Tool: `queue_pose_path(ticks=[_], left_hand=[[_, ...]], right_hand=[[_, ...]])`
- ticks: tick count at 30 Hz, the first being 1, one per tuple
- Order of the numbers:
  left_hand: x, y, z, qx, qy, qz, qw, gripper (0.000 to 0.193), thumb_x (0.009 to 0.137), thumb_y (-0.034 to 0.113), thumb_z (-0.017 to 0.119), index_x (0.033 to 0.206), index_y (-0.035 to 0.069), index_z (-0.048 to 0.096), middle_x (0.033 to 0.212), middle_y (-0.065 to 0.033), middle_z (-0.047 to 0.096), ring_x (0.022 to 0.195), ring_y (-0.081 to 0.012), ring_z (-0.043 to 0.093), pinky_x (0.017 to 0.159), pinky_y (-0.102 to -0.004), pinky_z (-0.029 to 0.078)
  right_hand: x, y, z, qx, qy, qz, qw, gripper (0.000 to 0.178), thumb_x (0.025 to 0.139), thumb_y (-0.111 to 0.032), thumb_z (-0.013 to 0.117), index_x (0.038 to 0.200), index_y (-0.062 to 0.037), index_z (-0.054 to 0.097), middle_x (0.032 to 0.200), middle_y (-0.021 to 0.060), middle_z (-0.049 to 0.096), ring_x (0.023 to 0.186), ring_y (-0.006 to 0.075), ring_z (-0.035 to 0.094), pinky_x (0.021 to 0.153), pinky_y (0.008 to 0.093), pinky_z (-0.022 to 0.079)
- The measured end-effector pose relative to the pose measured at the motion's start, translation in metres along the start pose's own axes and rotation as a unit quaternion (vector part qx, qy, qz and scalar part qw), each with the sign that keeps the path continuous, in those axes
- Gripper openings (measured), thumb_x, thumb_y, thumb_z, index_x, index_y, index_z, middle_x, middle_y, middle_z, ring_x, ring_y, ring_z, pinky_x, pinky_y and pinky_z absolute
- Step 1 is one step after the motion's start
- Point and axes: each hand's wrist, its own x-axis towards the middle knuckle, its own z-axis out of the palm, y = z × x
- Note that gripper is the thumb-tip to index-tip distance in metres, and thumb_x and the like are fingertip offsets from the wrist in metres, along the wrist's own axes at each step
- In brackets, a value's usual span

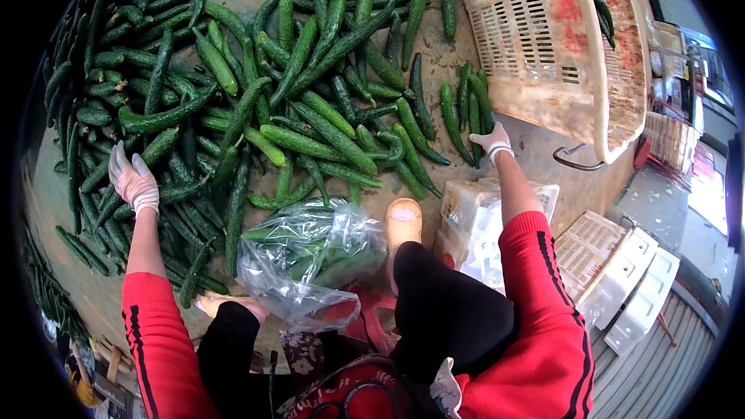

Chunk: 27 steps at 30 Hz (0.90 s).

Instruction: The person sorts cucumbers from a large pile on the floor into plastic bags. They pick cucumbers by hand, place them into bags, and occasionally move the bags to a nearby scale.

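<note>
A big pile of dark green cucumbers (334, 136) spreads across the floor in front of me. My left hand (133, 177), in a pale thin glove, lies over the left side of the pile with its fingers stretched out. Off to the right, my gloved right hand (492, 140) is closed around the near end of a cucumber (480, 99), which lies beside several others in a small group. Between my feet sits a clear plastic bag (310, 252) with cucumbers inside, its mouth toward me.
A large, stained white plastic crate (535, 39) with a metal handle (578, 159) stands at the far right. A white container holding clear plastic (473, 229) is beside my right foot (403, 221). More white crates (605, 264) sit at the right, near a ridged metal surface (652, 365).
</note>
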Motion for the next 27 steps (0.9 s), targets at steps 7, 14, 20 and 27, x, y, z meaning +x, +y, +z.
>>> queue_pose_path(ticks=[7, 14, 20, 27], left_hand=[[0.004, 0.009, -0.005, -0.003, -0.007, -0.009, 1.0, 0.044, 0.089, 0.023, 0.051, 0.131, 0.012, 0.045, 0.132, -0.0121, 0.048, 0.123, -0.0317, 0.041, 0.104, -0.0423, 0.031], [0.001, 0.003, 0.0, 0.005, -0.006, -0.009, 1.0, 0.044, 0.089, 0.024, 0.051, 0.132, 0.014, 0.045, 0.133, -0.0107, 0.047, 0.123, -0.0311, 0.041, 0.104, -0.0417, 0.032], [0.0, 0.004, -0.001, 0.007, -0.01, -0.015, 1.0, 0.044, 0.09, 0.025, 0.05, 0.132, 0.014, 0.045, 0.134, -0.0108, 0.046, 0.124, -0.0309, 0.04, 0.104, -0.0419, 0.031], [0.002, 0.006, -0.002, 0.002, -0.01, -0.015, 1.0, 0.044, 0.09, 0.024, 0.049, 0.132, 0.014, 0.044, 0.135, -0.0109, 0.045, 0.124, -0.0309, 0.04, 0.105, -0.0417, 0.03]], right_hand=[[0.0, -0.003, 0.007, 0.058, -0.012, 0.002, 0.998, 0.052, 0.06, -0.026, 0.079, 0.104, -0.0032, 0.064, 0.101, 0.0169, 0.067, 0.096, 0.027, 0.064, 0.084, 0.0349, 0.05], [-0.01, -0.012, 0.0, 0.389, -0.155, -0.109, 0.901, 0.044, 0.067, -0.015, 0.077, 0.106, -0.0011, 0.063, 0.097, 0.0073, 0.066, 0.083, 0.0172, 0.062, 0.077, 0.0316, 0.05], [-0.04, -0.101, -0.022, 0.437, -0.283, -0.17, 0.837, 0.049, 0.078, -0.013, 0.073, 0.122, 0.0005, 0.054, 0.105, 0.0077, 0.064, 0.085, 0.0135, 0.061, 0.072, 0.0266, 0.05], [-0.043, -0.123, 0.001, 0.453, -0.295, -0.139, 0.83, 0.039, 0.085, -0.007, 0.064, 0.122, 0.0014, 0.055, 0.099, 0.0077, 0.066, 0.075, 0.0122, 0.062, 0.069, 0.0248, 0.05]])
